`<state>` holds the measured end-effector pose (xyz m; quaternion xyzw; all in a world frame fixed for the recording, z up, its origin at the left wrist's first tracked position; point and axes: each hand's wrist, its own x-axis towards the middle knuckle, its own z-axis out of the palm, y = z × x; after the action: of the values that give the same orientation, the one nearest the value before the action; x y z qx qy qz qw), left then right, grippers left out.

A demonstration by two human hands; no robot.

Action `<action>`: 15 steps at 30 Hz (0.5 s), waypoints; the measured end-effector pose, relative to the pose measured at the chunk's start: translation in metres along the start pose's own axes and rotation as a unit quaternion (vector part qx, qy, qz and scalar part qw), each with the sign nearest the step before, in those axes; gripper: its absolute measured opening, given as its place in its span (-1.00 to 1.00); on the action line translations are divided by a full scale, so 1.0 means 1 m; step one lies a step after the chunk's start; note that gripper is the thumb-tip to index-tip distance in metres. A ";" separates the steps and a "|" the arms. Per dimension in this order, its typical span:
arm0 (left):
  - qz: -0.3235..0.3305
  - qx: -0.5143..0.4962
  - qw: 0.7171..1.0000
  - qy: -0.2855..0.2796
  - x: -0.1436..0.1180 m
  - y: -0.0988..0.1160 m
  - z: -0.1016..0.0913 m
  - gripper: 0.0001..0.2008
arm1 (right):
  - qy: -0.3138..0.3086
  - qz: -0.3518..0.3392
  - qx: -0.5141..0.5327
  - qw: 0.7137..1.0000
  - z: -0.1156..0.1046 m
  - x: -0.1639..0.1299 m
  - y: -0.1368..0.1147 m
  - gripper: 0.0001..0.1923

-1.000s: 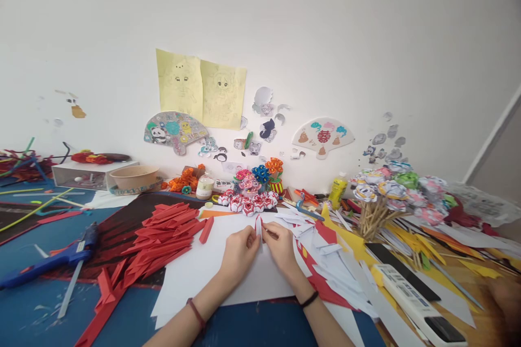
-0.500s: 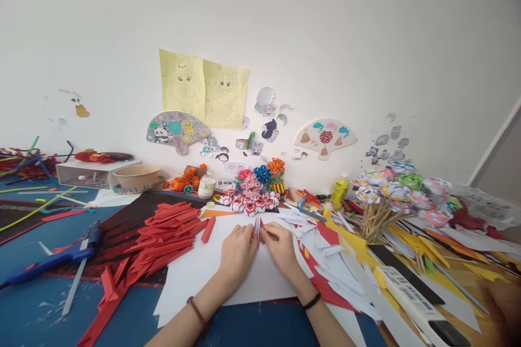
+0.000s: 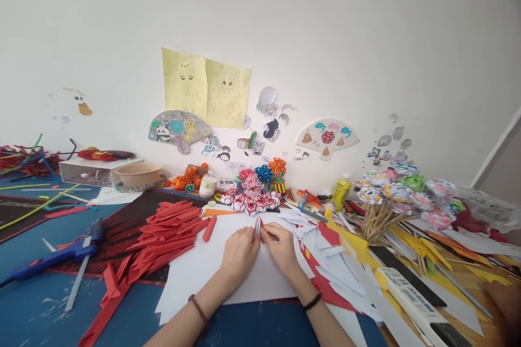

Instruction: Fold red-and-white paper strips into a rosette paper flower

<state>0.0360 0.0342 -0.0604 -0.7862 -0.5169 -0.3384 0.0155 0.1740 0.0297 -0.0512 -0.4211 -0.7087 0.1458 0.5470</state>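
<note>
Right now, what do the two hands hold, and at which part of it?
Both hands, left hand and right hand, pinch one narrow folded paper strip, red and white, by its lower part; its top end sticks up free.

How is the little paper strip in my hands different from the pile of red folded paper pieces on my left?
The small red-and-white folded paper strip is a single piece, held upright between the left hand and right hand over the white sheet. The heap of red folded paper pieces is many pieces, lying flat and untouched on the dark mat. The strip shows white; the heap is all red. Both are narrow folded paper.
</note>
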 end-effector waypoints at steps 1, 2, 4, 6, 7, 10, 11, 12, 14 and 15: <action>-0.001 -0.003 1.000 -0.001 0.000 0.000 0.000 -0.80 | -0.001 0.001 0.002 1.000 0.000 0.000 0.000 -0.73; -0.002 -0.007 1.000 -0.002 0.000 -0.001 0.001 -0.79 | -0.002 0.001 0.006 1.000 0.000 0.000 -0.001 -0.73; -0.002 -0.018 1.000 -0.003 -0.001 -0.001 0.001 -0.78 | -0.006 0.004 0.014 1.000 0.000 0.000 -0.001 -0.74; -0.002 -0.031 1.000 -0.003 -0.001 -0.001 0.001 -0.78 | -0.010 0.009 0.024 1.000 0.001 0.000 -0.001 -0.78; -0.003 -0.040 0.999 -0.003 -0.001 -0.001 0.001 -0.79 | -0.012 0.012 0.029 0.999 0.001 0.000 0.000 -0.79; -0.014 -0.071 0.997 -0.001 -0.001 -0.001 0.001 -0.79 | -0.007 0.024 0.037 0.999 0.002 0.000 0.003 -0.81; -0.020 -0.084 0.996 -0.001 -0.001 -0.001 0.001 -0.79 | -0.003 0.028 0.038 0.999 0.002 0.000 0.004 -0.80; -0.028 -0.099 0.995 -0.001 0.000 -0.002 0.001 -0.78 | 0.001 0.033 0.041 0.999 0.001 0.001 0.005 -0.79; -0.044 -0.132 0.990 -0.002 0.002 -0.003 0.000 -0.75 | 0.011 0.044 0.050 0.998 0.000 0.002 0.007 -0.78; -0.049 -0.152 0.987 -0.004 0.003 -0.003 0.000 -0.74 | 0.016 0.050 0.057 0.997 -0.001 0.002 0.008 -0.77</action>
<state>0.0339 0.0380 -0.0595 -0.7541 -0.4976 -0.4106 -0.1230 0.1779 0.0360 -0.0550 -0.4267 -0.6683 0.2065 0.5733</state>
